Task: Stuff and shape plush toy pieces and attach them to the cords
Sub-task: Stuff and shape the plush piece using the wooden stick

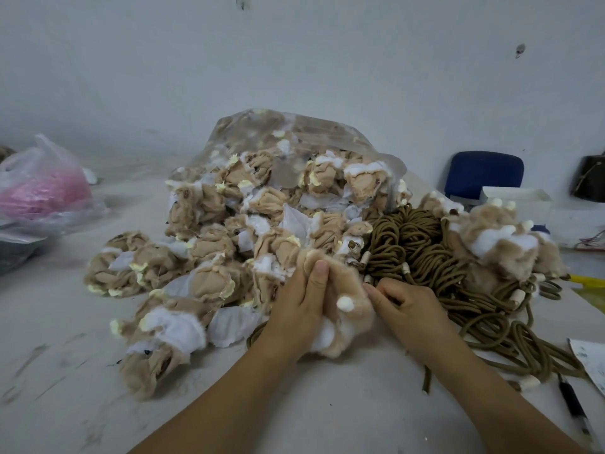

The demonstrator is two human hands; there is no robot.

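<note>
While the tan plush piece (350, 281) lies on the table (327, 414) just before the person, against the foot of the heap of flat pieces (209, 253) spilling from a clear bag (311, 132), the left hand (301, 309) grips its left side, thumb laid up along the fur, and the right hand (406, 306) pinches its right edge with curled fingers. This looks like the shaping step, with white filling showing at the bottom. Next comes attachment, which calls for freeing the right hand to draw one end from the tangled brown cords (422, 250) just beside it.
</note>
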